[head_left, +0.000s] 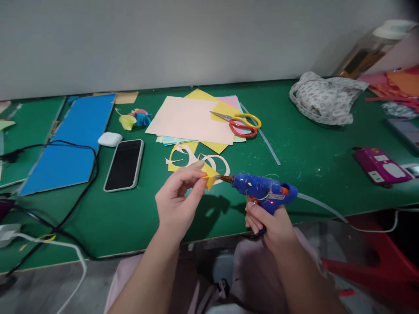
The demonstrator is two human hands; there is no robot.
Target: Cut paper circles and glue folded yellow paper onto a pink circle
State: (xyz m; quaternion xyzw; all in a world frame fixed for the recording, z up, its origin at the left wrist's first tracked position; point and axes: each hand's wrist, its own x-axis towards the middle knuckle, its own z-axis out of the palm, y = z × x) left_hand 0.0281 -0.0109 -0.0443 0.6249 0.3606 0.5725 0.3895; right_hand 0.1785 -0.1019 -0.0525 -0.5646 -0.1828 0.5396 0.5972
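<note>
My left hand (180,196) pinches a small yellow paper piece (210,175) between thumb and fingers, above the front of the green table. In my right hand (268,218) is a blue hot glue gun (258,187), gripped by its handle with a small red light showing. Its nozzle points left and meets the right edge of the yellow paper; whether it touches, I cannot tell. A clear glue stick (322,205) sticks out of the gun's rear. Just behind my left hand lie cut paper scraps (221,163) in pale pink and yellow.
Scissors (242,122) rest on a stack of coloured paper (186,117). Leftward are paper petals (127,121), a phone (125,165), a white earbud case (110,139), a blue board (72,144) and black cables (88,192). A patterned cloth pouch (324,98) and a purple device (381,166) lie right.
</note>
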